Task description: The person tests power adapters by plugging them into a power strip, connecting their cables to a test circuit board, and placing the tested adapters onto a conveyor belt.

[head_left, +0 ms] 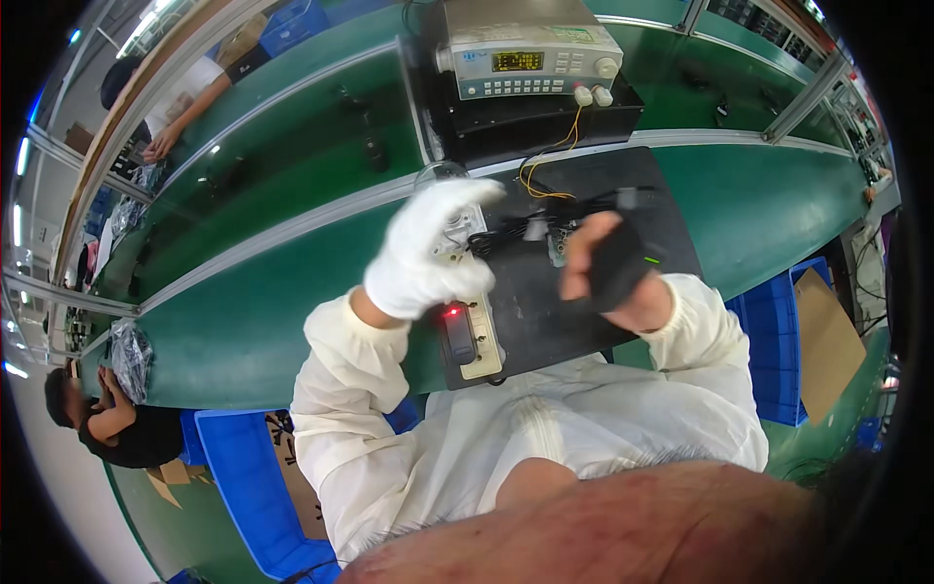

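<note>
My left hand (428, 251) wears a white glove and hovers over the upper end of a cream power strip (479, 343). Its palm faces down, so what it touches is hidden. A red light glows on the strip beside a black plug (459, 336). My right hand (595, 265) is bare and grips a black block-shaped adapter (621, 268) above the black mat (545, 311). Black cables (506, 232) and thin yellow wires (545, 185) lie on the mat between my hands.
A grey bench instrument (530, 58) with a lit display stands on a black box behind the mat. Green conveyor belts (272, 292) run across. Blue crates (243, 477) and cardboard (825, 341) sit beside my legs. Other people work at the left (117, 419).
</note>
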Demonstrator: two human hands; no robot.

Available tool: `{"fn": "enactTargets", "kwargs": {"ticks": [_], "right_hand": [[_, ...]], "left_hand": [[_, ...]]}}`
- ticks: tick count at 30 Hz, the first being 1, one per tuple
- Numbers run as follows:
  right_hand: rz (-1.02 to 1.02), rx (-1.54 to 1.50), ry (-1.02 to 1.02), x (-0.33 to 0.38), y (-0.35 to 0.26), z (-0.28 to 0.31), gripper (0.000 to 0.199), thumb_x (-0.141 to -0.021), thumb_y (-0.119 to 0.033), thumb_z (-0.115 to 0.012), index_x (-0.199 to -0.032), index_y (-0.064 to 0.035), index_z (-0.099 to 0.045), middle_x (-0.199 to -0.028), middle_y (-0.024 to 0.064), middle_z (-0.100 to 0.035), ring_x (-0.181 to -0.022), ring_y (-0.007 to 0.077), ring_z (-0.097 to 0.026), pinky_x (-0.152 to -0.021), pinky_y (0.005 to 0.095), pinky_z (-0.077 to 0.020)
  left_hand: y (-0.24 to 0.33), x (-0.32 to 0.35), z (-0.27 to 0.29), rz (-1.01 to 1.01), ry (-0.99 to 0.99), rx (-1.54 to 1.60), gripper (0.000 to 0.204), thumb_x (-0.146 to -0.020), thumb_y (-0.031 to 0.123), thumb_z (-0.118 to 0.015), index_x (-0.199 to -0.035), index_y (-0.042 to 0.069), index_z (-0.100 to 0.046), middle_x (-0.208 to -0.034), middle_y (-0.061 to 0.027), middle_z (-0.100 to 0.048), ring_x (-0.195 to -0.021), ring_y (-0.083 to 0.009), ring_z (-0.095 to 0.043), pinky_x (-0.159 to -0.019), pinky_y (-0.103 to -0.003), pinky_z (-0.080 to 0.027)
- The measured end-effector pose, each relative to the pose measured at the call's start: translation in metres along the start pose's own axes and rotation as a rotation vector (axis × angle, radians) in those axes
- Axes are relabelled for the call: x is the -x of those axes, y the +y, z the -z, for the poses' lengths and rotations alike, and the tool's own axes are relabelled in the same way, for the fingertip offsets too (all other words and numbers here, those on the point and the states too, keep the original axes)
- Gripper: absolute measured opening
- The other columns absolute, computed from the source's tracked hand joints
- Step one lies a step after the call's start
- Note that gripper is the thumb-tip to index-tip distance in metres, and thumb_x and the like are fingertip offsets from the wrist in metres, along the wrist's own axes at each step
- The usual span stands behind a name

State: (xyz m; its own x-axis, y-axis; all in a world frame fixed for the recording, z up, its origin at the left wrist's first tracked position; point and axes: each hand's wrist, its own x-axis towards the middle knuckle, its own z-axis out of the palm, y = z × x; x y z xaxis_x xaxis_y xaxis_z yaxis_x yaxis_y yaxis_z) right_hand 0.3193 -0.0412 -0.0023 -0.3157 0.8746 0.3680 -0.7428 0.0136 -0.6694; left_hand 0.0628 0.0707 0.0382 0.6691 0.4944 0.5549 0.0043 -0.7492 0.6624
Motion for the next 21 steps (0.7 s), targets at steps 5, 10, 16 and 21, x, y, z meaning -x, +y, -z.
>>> {"fn": "enactTargets", "kwargs": {"ticks": [5,10,16,21], "right_hand": [[0.478,0.234,0.41,0.03,-0.076,0.029,0.079,-0.09,-0.056,-0.063,-0.146,-0.0076,-0.033,-0.105,0.0063,-0.054,-0.084,0.0137,-0.056,-0.07,0.0242,-0.0476],[0.702,0.184,0.747,0.01,-0.186,0.167,0.046,-0.104,-0.023,-0.05,-0.135,0.0091,-0.041,-0.13,0.0194,-0.052,-0.119,0.0262,-0.052,-0.1,0.0335,-0.048],[0.275,1.519,1.002,-0.07,-0.221,0.283,0.063,-0.092,-0.038,-0.068,-0.134,0.0051,-0.048,-0.112,0.0191,-0.066,-0.096,0.0209,-0.069,-0.074,0.0286,-0.0566],[0.072,2.068,0.805,-0.088,-0.186,0.337,0.054,-0.09,-0.033,-0.069,-0.133,-0.0046,-0.054,-0.121,0.0236,-0.061,-0.097,0.0297,-0.068,-0.086,0.0379,-0.0533]], "left_hand": [[-0.088,0.057,0.024,0.376,0.47,-0.338,0.032,-0.087,0.014,-0.071,-0.117,0.004,-0.064,-0.118,-0.012,-0.063,-0.109,-0.0241,-0.061,-0.096,-0.033,-0.047],[-0.165,0.112,0.039,0.52,0.469,-0.665,0.033,-0.086,0.018,-0.07,-0.115,0.005,-0.064,-0.117,-0.0152,-0.064,-0.109,-0.0311,-0.062,-0.096,-0.038,-0.048],[-0.158,0.075,0.021,0.334,0.357,-0.975,0.04,-0.081,0.02,-0.07,-0.117,0.006,-0.063,-0.122,-0.0172,-0.062,-0.112,-0.037,-0.059,-0.095,-0.045,-0.046],[-0.166,0.056,0.019,0.23,0.264,-1.024,0.042,-0.081,0.02,-0.069,-0.12,0.008,-0.062,-0.13,-0.0154,-0.057,-0.122,-0.0349,-0.052,-0.1,-0.047,-0.041]]}}
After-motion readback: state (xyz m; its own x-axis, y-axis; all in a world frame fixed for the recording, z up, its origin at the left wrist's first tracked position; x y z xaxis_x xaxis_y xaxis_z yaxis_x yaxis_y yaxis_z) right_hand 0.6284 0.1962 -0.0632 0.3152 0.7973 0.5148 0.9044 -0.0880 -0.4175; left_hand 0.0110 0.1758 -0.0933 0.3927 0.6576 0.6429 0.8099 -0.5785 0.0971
